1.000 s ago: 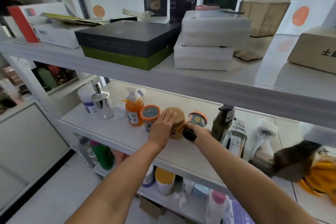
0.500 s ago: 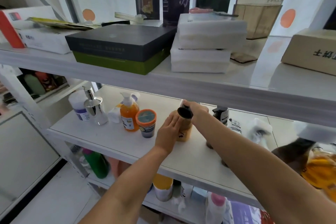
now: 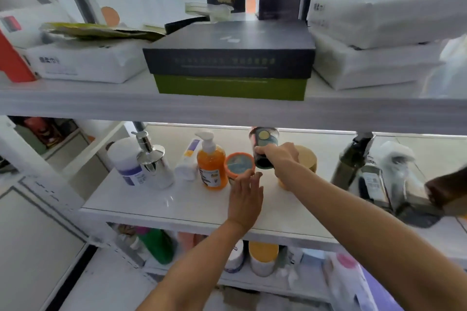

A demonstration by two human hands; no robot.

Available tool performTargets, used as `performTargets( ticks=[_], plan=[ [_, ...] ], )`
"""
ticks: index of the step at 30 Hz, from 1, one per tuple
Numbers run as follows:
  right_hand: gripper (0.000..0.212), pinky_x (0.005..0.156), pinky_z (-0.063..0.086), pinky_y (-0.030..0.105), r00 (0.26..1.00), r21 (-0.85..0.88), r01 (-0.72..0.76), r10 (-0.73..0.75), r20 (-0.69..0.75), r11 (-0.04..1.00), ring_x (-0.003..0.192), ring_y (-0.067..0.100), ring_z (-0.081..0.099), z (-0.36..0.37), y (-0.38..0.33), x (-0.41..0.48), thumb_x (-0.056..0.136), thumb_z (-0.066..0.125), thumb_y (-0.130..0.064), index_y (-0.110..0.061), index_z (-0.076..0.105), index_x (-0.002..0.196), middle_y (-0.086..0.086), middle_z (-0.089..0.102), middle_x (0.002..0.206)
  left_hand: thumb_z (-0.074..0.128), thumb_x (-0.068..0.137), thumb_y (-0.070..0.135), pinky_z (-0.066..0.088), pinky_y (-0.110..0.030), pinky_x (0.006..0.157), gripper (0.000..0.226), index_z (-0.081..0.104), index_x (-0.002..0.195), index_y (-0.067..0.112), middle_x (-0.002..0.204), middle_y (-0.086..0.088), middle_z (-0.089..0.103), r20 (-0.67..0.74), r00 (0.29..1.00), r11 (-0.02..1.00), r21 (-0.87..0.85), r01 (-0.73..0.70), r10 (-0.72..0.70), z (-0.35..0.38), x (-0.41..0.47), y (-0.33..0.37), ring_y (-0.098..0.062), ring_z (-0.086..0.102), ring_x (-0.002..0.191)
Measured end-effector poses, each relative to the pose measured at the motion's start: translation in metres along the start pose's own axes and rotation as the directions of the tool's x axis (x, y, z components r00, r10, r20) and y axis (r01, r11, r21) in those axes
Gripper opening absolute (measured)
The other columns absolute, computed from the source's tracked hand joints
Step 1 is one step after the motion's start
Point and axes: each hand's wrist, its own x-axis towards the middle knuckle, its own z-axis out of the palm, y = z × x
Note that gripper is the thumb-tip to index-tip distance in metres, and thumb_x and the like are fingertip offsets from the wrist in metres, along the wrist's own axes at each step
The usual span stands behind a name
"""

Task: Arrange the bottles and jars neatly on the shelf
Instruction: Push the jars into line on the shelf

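**A:** Two hands on the middle shelf [image 3: 192,199]?

**B:** Yes. My right hand [image 3: 279,156] is closed around a dark jar [image 3: 264,145], lifted clear of the shelf and tilted, lid end toward the back. It sits just under the edge of the upper shelf [image 3: 227,108].

**A:** Left?

**B:** My left hand [image 3: 246,197] is flat, palm down, fingers [image 3: 246,178] spread, holding nothing. Fingertips are right at the orange-rimmed jar [image 3: 238,165]; can't tell if they touch it.

**A:** What's around the held jar?

**B:** Tan jar [image 3: 307,159] right behind my right hand, partly hidden by it. Orange-rimmed jar just left of the dark one, standing on the shelf.

**A:** Rest of the row?

**B:** Going left from the orange-rimmed jar: orange pump bottle [image 3: 212,164] touching or nearly touching it, a white tube [image 3: 188,159] behind, a chrome pump dispenser [image 3: 155,159], then a white bottle with a purple label [image 3: 126,161]. All upright apart from the tube, which leans.

**A:** Right side?

**B:** Dark green bottle [image 3: 350,161] and a clear labelled bottle [image 3: 372,184] beside it, well apart from my hand. Past those it's blurred.

**A:** Upper shelf?

**B:** Grey-and-green box [image 3: 230,63] in the middle, white packs [image 3: 374,40] stacked on its right, another white pack [image 3: 83,63] on its left.
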Motion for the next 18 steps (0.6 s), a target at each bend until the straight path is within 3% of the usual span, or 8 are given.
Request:
performTargets(
  ticks=[4, 6, 8, 11, 15, 18],
  plan=[
    [0.057, 0.071, 0.043, 0.028, 0.991, -0.095, 0.029, -0.041, -0.13, 0.995, 0.099, 0.026, 0.062, 0.009, 0.005, -0.015, 0.074, 0.075, -0.041, -0.005, 0.058, 0.114, 0.01, 0.064, 0.109, 0.082, 0.065, 0.015, 0.053, -0.031, 0.084, 0.067, 0.044, 0.12, 0.014, 0.122, -0.008, 0.041, -0.008, 0.996, 0.996, -0.026, -0.087, 0.087, -0.001, -0.006, -0.016, -0.02, 0.043, 0.108],
    [0.053, 0.068, 0.044, 0.027, 0.982, -0.124, 0.046, -0.067, -0.174, 0.991, 0.089, 0.023, 0.061, 0.013, 0.01, -0.019, 0.073, 0.075, -0.038, -0.005, 0.06, 0.112, 0.008, 0.064, 0.1, 0.078, 0.069, 0.013, 0.048, -0.033, 0.09, 0.065, 0.042, 0.123, 0.014, 0.124, -0.008, 0.04, -0.026, 0.993, 0.993, -0.032, -0.113, 0.112, -0.001, -0.008, -0.021, -0.021, 0.042, 0.111],
    [0.05, 0.065, 0.041, 0.025, 0.972, -0.173, 0.074, -0.11, -0.205, 0.982, 0.084, 0.022, 0.06, 0.019, 0.016, -0.023, 0.076, 0.073, -0.04, -0.006, 0.061, 0.111, 0.005, 0.063, 0.094, 0.063, 0.079, 0.014, 0.036, -0.034, 0.098, 0.054, 0.04, 0.127, 0.013, 0.129, -0.009, 0.038, -0.046, 0.987, 0.988, -0.015, -0.156, 0.155, -0.001, -0.007, -0.025, -0.023, 0.041, 0.116],
    [0.051, 0.066, 0.042, 0.023, 0.948, -0.239, 0.106, -0.17, -0.267, 0.965, 0.093, 0.023, 0.065, 0.032, 0.027, -0.024, 0.078, 0.07, -0.045, -0.008, 0.062, 0.113, 0.007, 0.069, 0.104, 0.046, 0.084, 0.016, 0.025, -0.038, 0.109, 0.047, 0.038, 0.131, 0.013, 0.131, -0.008, 0.037, -0.058, 0.991, 0.992, -0.02, -0.124, 0.123, -0.004, -0.003, -0.028, -0.024, 0.039, 0.122],
    [0.051, 0.069, 0.045, 0.027, 0.924, -0.275, 0.054, -0.152, -0.352, 0.96, 0.095, 0.027, 0.065, 0.042, 0.037, -0.026, 0.078, 0.068, -0.049, -0.008, 0.065, 0.108, 0.009, 0.07, 0.103, 0.061, 0.082, 0.009, 0.044, -0.038, 0.104, 0.053, 0.04, 0.13, 0.014, 0.128, -0.005, 0.042, -0.011, 0.997, 0.993, -0.085, -0.082, 0.081, -0.012, 0.001, -0.039, -0.022, 0.042, 0.121],
    [0.043, 0.067, 0.047, 0.029, 0.935, -0.333, 0.046, -0.158, -0.317, 0.942, 0.093, 0.028, 0.065, 0.048, 0.05, -0.025, 0.076, 0.071, -0.045, -0.009, 0.068, 0.099, 0.01, 0.071, 0.099, 0.074, 0.076, 0.007, 0.048, -0.037, 0.1, 0.059, 0.046, 0.128, 0.008, 0.123, -0.01, 0.056, 0.022, 0.993, 0.989, -0.096, -0.115, 0.118, -0.02, 0.001, -0.043, -0.023, 0.045, 0.118]
  ],
)
